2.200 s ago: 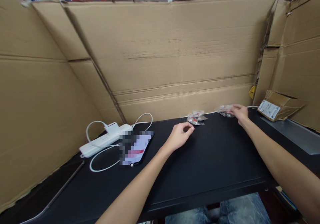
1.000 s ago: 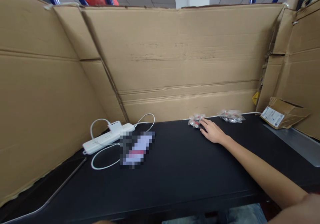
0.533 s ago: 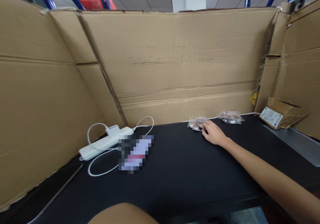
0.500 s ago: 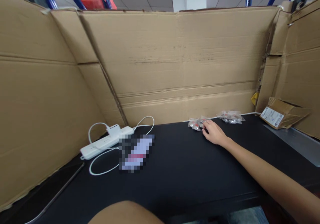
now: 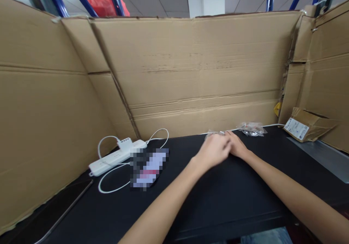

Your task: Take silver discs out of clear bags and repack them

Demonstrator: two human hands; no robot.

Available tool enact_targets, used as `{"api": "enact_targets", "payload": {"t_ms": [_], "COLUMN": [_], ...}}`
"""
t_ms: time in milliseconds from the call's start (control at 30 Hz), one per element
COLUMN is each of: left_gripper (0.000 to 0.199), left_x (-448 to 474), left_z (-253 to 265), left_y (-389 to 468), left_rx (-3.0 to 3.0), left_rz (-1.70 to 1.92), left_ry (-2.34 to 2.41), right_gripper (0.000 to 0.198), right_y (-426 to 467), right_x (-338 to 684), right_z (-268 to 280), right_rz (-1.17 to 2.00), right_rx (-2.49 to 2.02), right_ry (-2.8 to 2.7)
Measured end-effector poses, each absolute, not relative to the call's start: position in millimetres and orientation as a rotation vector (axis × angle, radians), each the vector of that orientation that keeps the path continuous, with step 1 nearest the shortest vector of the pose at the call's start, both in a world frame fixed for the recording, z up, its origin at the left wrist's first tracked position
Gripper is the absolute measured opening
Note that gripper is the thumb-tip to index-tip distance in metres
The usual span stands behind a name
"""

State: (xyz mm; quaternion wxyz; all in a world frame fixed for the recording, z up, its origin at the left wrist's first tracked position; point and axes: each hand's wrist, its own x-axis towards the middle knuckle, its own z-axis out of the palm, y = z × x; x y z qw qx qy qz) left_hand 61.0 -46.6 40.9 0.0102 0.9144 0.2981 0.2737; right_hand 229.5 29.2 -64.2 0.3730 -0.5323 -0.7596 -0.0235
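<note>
A small clear plastic bag (image 5: 212,132) lies at the back of the black tabletop, mostly covered by my hands. My left hand (image 5: 214,150) is over it, its fingers bent and smeared by motion, so their grip does not show. Right beside it, my right hand (image 5: 237,146) has its fingers closed at the right end of the bag; the fingertips are partly hidden behind the left hand. Another clear bag (image 5: 252,129), with shiny small pieces inside, rests a little farther right, apart from both hands.
A white power strip (image 5: 117,157) with a charger and cables is at left, beside a pixelated flat object (image 5: 149,168). An open cardboard box (image 5: 308,124) with a label stands at right near a grey flat sheet (image 5: 324,158). Cardboard walls (image 5: 201,62) enclose the back and sides.
My left arm has reached forward from the lower edge, bringing the left hand over the bag. My right hand has stayed about where it was. The view has tilted very slightly.
</note>
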Motion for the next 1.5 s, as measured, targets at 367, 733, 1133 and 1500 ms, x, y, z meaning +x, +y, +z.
{"api": "enact_targets", "payload": {"t_ms": [367, 733, 1133, 1500], "left_gripper": [0.025, 0.045, 0.023, 0.022], "left_x": [14.6, 42.4, 42.0, 39.9], "left_z": [-16.1, -22.8, -10.5, -12.8], "left_y": [15.7, -1.7, 3.3, 6.4], "left_rx": [2.545, 2.318, 1.302, 1.377], "left_rz": [0.727, 0.890, 1.150, 1.072], "left_ry": [1.547, 1.267, 0.676, 0.847], "right_gripper": [0.022, 0.024, 0.032, 0.030], "right_y": [22.9, 6.6, -33.1, -10.9], "right_x": [234.8, 234.7, 187.8, 207.6], "right_z": [-56.7, -37.2, -18.5, -27.6], "right_rz": [-0.071, -0.327, -0.160, -0.163], "right_rx": [-1.448, -1.259, -0.974, -1.143], "right_ry": [-2.001, -1.869, -2.083, -1.826]}}
